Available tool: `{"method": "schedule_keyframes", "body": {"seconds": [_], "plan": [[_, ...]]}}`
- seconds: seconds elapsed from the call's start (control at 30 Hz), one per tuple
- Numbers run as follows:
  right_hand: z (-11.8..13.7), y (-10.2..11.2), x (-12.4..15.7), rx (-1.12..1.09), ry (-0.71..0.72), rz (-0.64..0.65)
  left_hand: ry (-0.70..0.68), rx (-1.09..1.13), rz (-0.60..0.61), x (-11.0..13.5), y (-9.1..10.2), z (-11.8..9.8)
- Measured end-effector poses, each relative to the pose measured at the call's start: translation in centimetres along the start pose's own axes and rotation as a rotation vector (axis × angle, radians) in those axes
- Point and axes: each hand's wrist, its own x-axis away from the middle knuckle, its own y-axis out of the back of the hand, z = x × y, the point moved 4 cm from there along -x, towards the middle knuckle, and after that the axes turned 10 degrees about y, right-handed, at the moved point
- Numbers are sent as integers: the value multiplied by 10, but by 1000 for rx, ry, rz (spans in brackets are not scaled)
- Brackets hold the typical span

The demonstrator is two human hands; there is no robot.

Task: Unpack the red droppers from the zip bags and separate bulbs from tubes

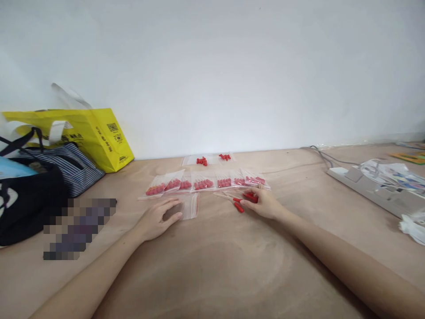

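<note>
A row of several small clear zip bags (pixel 203 183) filled with red pieces lies across the wooden table (pixel 212 266). My left hand (pixel 157 219) rests flat, fingers spread, on an empty clear zip bag (pixel 190 206). My right hand (pixel 264 203) is curled, its fingers pinched on a few loose red pieces (pixel 247 198) beside the row's right end. One more red piece (pixel 238 207) lies just left of that hand. Two more clear bags with red pieces (pixel 212 159) lie farther back by the wall.
A yellow shopping bag (pixel 89 133), a striped bag (pixel 66 166) and a black bag (pixel 23 204) stand at the left. A blurred patch lies beside them. At the right are a white power strip (pixel 368 186) with cables and papers, and white plastic (pixel 413 226).
</note>
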Motion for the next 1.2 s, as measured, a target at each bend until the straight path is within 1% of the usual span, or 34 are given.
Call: {"method": "schedule_keyframes", "body": {"seconds": [0.17, 0.3, 0.37, 0.4, 0.47, 0.53, 0.6, 0.67, 0.73, 0.8, 0.87, 0.93, 1.03, 1.13, 1.2], "plan": [[4, -2, 1, 46, 65, -87, -53, -4, -110, 0, 1, -3], [-1, 6, -6, 142, 148, -219, -80, 43, -166, -6, 3, -11], [-6, 11, -13, 198, 182, -253, -82, 63, -176, -13, 2, -19], [-8, 11, -18, 231, 193, -242, -86, 67, -181, -17, 1, -24], [-12, 9, -28, 304, 196, -171, -109, 73, -187, -26, -1, -36], [-14, 5, -37, 350, 178, -83, -155, 89, -178, -33, -5, -52], [-16, 1, -44, 359, 152, -28, -216, 91, -155, -38, -8, -70], [-18, -1, -49, 346, 132, -14, -280, 59, -105, -41, -14, -88], [-21, -2, -52, 325, 121, -39, -324, 20, -57, -43, -20, -103], [-25, -2, -53, 281, 112, -92, -344, -4, -36, -43, -25, -111], [-29, -1, -53, 209, 96, -180, -345, 1, -58, -42, -28, -112], [-33, 3, -53, 108, 74, -311, -337, 20, -112, -39, -27, -107], [-33, 12, -51, -45, 30, -539, -334, 40, -201, -32, -22, -93], [-22, 23, -50, -153, 35, -706, -324, 66, -279, -22, -15, -81], [-6, 29, -48, -204, 93, -773, -276, 133, -323, -19, -9, -74]]}}
